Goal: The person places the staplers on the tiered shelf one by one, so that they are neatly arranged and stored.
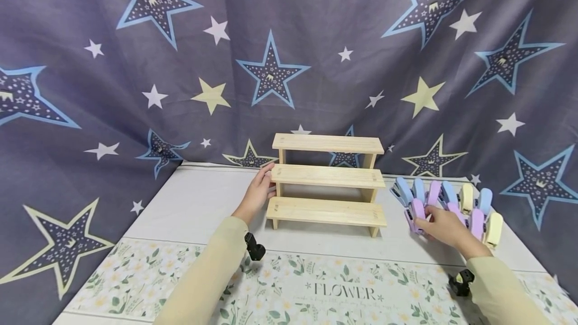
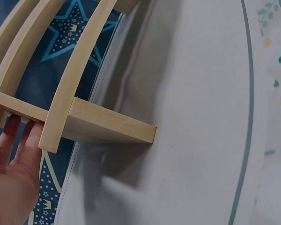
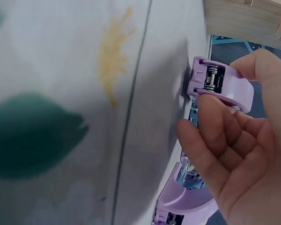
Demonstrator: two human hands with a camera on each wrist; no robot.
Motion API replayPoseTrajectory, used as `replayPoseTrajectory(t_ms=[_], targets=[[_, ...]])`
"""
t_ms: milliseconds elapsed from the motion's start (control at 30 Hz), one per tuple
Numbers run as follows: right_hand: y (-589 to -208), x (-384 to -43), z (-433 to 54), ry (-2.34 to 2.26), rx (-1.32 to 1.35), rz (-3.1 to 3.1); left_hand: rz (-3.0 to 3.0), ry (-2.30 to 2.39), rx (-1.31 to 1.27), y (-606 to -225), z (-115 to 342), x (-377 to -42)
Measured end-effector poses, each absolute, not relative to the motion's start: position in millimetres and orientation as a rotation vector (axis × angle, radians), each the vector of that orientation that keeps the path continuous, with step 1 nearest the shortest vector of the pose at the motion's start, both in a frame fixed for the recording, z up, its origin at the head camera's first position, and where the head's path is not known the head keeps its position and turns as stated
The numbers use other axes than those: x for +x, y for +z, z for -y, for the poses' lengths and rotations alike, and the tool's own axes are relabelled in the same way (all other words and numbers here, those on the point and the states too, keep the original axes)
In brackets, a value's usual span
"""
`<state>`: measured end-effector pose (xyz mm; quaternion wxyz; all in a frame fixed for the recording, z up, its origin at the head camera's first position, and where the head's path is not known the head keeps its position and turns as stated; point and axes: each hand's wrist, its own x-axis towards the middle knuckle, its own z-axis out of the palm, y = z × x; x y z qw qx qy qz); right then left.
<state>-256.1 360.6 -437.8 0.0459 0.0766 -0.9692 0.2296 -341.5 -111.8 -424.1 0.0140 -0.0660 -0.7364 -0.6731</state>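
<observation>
A three-tier wooden display shelf (image 1: 327, 176) stands at the back of the table. My left hand (image 1: 255, 196) grips its left side at the middle tier; in the left wrist view the fingers (image 2: 30, 138) reach up against the side frame. On the right, my right hand (image 1: 444, 225) pinches a purple stapler (image 3: 236, 89) between thumb and fingers. This stapler is upright at the front left of a group of blue, purple and yellow staplers. Another purple stapler (image 3: 187, 199) lies below the hand in the right wrist view.
Behind the held one stand blue staplers (image 1: 403, 189), with a yellow stapler (image 1: 494, 229) at the group's right end. A floral-print mat (image 1: 280, 285) covers the table front. A star-patterned curtain (image 1: 271, 129) hangs right behind the shelf.
</observation>
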Motion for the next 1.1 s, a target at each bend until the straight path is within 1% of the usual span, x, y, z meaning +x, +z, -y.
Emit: replayPoseTrajectory(t_ms=[200, 533, 800, 1100], targets=[[-430, -255, -358, 0.678, 0.218, 2.850, 2.305, -2.085, -0.201, -424, 113, -342], [-405, -255, -346, 0.704, 0.213, 2.667, 2.302, -2.121, -0.218, -422, 113, -343], [-378, -253, -316, 0.739, 0.284, 2.538, 2.321, -2.086, -0.190, -422, 114, -342], [-360, -269, -275, 0.779, 0.418, 2.434, 2.324, -2.066, -0.203, -424, 113, -343]])
